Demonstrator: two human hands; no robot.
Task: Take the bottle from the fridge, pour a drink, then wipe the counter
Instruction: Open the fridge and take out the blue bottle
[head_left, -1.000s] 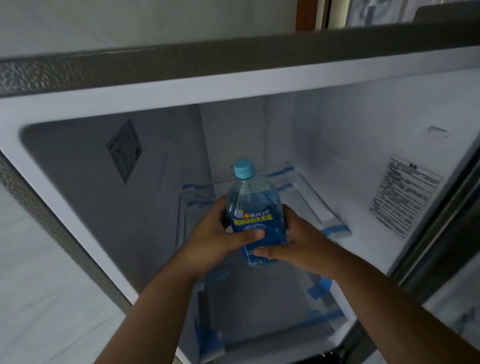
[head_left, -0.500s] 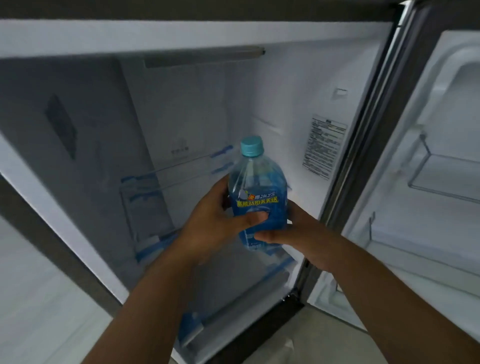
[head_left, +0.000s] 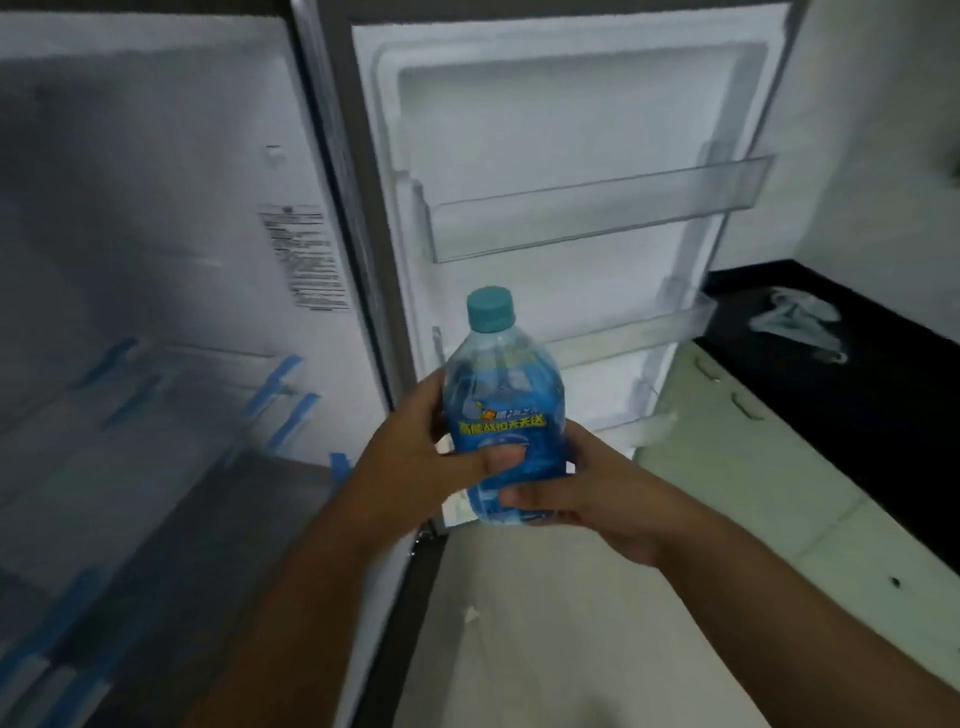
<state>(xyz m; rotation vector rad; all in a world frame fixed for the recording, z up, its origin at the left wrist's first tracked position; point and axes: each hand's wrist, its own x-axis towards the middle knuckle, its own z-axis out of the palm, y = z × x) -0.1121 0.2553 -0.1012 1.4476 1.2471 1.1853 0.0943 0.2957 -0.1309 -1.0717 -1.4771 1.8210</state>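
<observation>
Both hands are on the bottle (head_left: 503, 410) here, held upright in the air in front of the open fridge door (head_left: 566, 130), clear of the fridge (head_left: 145, 234) itself. The left hand (head_left: 415, 457) wraps it from the left with the thumb lying across the blue label, and the right hand (head_left: 587, 499) grips the lower part from the right, thumb across the front near the base. Teal cap (head_left: 490, 308) is on. The door has two clear shelves (head_left: 597, 213), nothing visible in them. Inside the fridge on the left there's blue tape (head_left: 272, 384) on the shelf edges and a sticker (head_left: 306, 257) on the side wall. Off to the right a black worktop (head_left: 893, 415) has a crumpled clear bag (head_left: 797, 322) near its back-left corner, well apart from the bottle.
</observation>
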